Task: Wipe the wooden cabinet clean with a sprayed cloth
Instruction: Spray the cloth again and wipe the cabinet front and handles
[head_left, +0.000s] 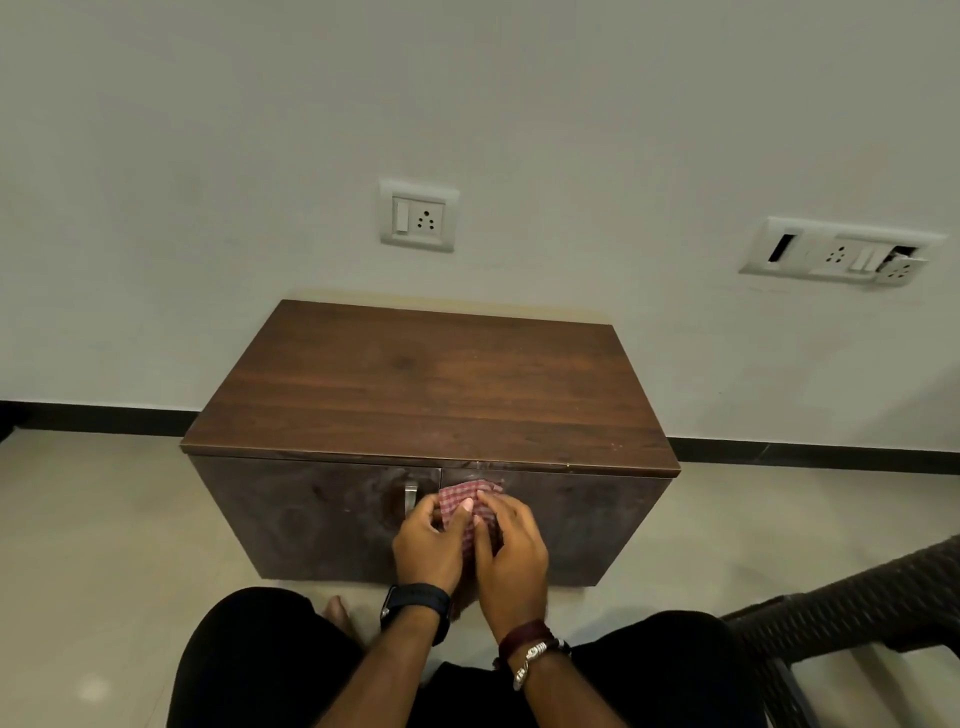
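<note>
A pale tiled floor (104, 519) is running under a person's dark-clad knees, and just beyond them both hands are bunching a red checked cloth (470, 501), the left hand (426, 545) and right hand (511, 556) curling their fingers round it, against the front of the wooden cabinet (431, 395) beside its metal handle (410, 499); behind, a wall socket (418, 215) is sitting on the wall.

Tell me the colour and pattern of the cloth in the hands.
The cloth is red-and-white checked, seen in the head view, the only one given.
</note>
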